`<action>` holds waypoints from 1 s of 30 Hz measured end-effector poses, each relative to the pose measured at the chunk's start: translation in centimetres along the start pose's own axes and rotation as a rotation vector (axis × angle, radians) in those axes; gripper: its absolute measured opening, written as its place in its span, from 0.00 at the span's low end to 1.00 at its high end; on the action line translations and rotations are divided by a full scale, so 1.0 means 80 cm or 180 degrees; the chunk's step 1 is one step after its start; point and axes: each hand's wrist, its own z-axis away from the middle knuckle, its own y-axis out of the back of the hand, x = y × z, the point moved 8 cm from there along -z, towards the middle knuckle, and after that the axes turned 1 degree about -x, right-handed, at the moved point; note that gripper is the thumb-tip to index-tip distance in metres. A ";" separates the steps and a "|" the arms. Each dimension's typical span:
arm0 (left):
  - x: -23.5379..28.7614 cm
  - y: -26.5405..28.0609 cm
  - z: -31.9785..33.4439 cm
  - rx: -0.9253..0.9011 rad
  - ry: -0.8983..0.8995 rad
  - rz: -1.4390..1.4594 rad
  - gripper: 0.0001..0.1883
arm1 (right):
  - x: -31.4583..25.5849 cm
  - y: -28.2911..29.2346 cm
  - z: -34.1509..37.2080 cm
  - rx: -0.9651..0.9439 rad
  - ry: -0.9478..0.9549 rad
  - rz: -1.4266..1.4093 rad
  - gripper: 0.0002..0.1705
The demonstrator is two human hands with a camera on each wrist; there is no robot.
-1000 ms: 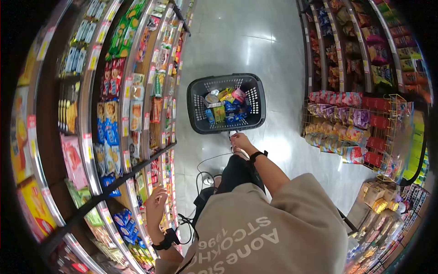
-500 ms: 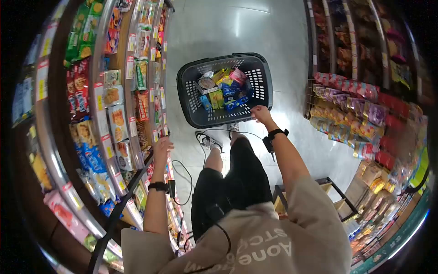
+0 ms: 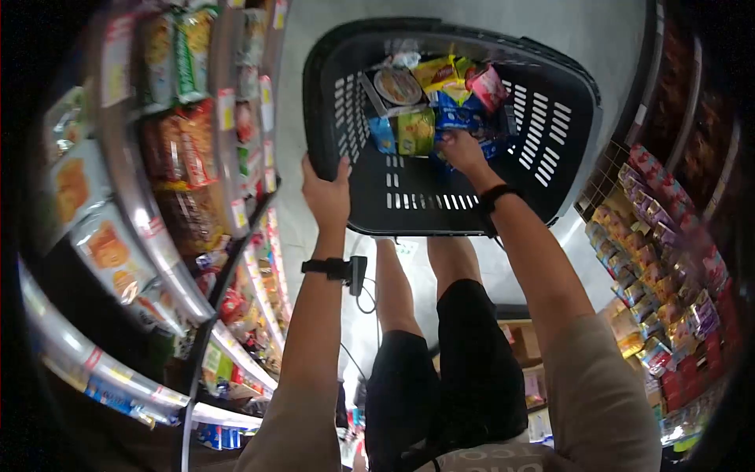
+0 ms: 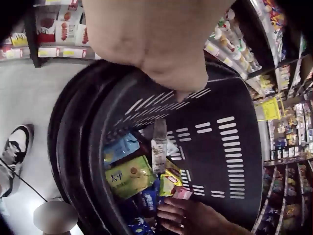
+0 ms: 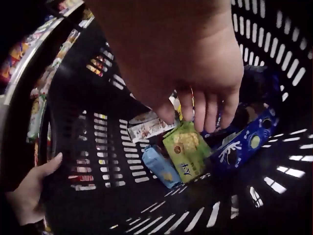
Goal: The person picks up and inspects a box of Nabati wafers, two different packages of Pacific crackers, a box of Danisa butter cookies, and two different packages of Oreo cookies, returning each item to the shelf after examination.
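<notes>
A black plastic basket (image 3: 440, 214) with slotted walls holds several packaged snacks. At its left rim my left hand (image 3: 326, 193) grips the edge, thumb inside the wall and fingers outside. My right hand (image 3: 465, 151) reaches down inside the basket, fingers pointing at the packages. Its fingertips are right at a blue packet (image 3: 460, 118) and close to a green packet (image 5: 188, 149). Beside these lie a small light-blue packet (image 3: 382, 134), a box with a round picture (image 3: 397, 86), a yellow packet (image 3: 436, 73) and a pink packet (image 3: 487, 86).
Shelves of bagged snacks (image 3: 185, 138) line the left side, close to my left arm. On the right hangs a rack of small bags (image 3: 653, 244), with darker shelves behind. My legs (image 3: 401, 295) stand just behind the basket, and a thin cable (image 3: 355, 358) hangs near them.
The basket now appears larger and nearer. My left hand has gone from beside the shelf to the basket's left rim. My right hand has moved from the near rim down among the packages.
</notes>
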 end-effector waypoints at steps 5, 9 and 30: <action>-0.004 -0.005 0.005 0.0015 -0.0050 0.0225 0.30 | 0.068 -0.090 -0.111 -0.0595 -0.0155 0.0041 0.28; 0.000 -0.009 0.010 0.0002 -0.0034 0.0299 0.26 | 0.062 -0.097 -0.111 -0.0018 -0.0807 -0.0597 0.36; -0.035 0.108 0.080 -0.0440 -0.0120 0.0546 0.33 | -0.056 0.121 0.199 0.1047 -0.0295 -0.2146 0.19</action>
